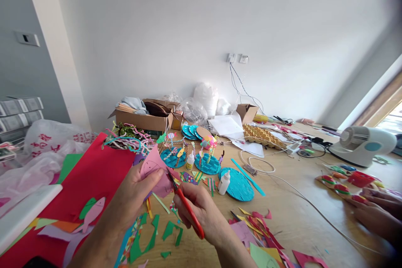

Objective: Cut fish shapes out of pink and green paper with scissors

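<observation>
Red-handled scissors (pixel 184 205) point up and left, long axis slanting, blades at the pink paper (pixel 153 167), above the wooden desk (pixel 282 213). The right hand (pixel 196 206) curls round their handles; the left hand (pixel 141 182) pinches the thin, smooth sheet.

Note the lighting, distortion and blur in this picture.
Head view: bright window at right, nearly washed out; head view: pale wall strip leans, likely wide-angle distortion; head view: upper right corner dark, co-worker's hands soft at the edge.

Pink paper (pixel 153 166) in left hand (pixel 146 182), red-handled scissors (pixel 185 203) in right hand (pixel 196 205).
</observation>
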`<control>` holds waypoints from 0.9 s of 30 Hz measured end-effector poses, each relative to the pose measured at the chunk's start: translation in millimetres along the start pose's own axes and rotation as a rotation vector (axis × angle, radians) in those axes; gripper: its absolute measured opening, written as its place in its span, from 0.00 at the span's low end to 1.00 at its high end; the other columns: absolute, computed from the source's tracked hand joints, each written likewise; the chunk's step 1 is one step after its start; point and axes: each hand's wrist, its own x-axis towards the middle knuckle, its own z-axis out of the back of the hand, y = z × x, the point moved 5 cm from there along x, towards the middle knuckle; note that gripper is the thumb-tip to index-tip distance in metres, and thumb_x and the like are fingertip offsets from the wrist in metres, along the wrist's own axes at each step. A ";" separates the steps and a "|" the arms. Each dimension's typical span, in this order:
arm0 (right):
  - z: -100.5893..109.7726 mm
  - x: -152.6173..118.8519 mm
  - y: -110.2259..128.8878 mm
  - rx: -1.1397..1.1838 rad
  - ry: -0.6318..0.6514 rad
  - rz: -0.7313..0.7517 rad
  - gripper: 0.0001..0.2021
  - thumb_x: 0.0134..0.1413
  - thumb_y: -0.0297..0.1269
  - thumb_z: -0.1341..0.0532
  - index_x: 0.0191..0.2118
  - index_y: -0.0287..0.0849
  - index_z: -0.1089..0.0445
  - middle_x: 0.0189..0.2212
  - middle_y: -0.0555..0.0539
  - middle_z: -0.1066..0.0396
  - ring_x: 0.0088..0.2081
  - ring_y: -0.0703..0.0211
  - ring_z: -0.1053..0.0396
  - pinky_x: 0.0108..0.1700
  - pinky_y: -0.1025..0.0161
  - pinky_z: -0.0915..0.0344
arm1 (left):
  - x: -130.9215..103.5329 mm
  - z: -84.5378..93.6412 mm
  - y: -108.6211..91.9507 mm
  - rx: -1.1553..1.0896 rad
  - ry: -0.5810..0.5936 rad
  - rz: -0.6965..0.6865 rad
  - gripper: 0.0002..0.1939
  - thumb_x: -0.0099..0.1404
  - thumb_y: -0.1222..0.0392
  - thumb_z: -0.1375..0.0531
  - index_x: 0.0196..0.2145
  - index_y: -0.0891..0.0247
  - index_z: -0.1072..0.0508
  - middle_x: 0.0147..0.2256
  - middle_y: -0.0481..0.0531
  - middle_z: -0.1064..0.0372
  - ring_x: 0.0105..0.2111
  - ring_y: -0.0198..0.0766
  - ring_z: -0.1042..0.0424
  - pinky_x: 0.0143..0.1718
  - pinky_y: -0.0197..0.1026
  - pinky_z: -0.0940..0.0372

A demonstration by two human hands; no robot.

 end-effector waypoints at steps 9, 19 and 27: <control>-1.2 -1.8 -0.3 -0.033 0.029 -0.028 0.17 0.58 0.43 0.42 0.21 0.43 0.44 0.15 0.58 0.49 0.18 0.69 0.51 0.20 0.69 0.56 | 1.8 5.0 -2.2 -0.004 0.046 -0.011 0.12 0.55 0.56 0.34 0.37 0.64 0.20 0.29 0.51 0.19 0.31 0.46 0.23 0.34 0.40 0.31; -0.6 -1.5 -1.6 -0.064 0.052 -0.026 0.16 0.58 0.41 0.43 0.22 0.43 0.43 0.15 0.57 0.48 0.18 0.69 0.50 0.20 0.70 0.55 | 2.7 8.1 -2.5 0.028 0.077 -0.035 0.12 0.57 0.56 0.36 0.37 0.63 0.19 0.30 0.51 0.19 0.32 0.47 0.23 0.36 0.42 0.31; -2.5 -1.3 3.6 -0.023 0.052 -0.005 0.16 0.59 0.42 0.43 0.22 0.43 0.43 0.15 0.56 0.42 0.19 0.68 0.47 0.22 0.70 0.50 | 1.4 2.3 0.0 -0.006 -0.009 -0.023 0.09 0.55 0.55 0.35 0.27 0.64 0.23 0.22 0.48 0.25 0.23 0.40 0.29 0.26 0.37 0.34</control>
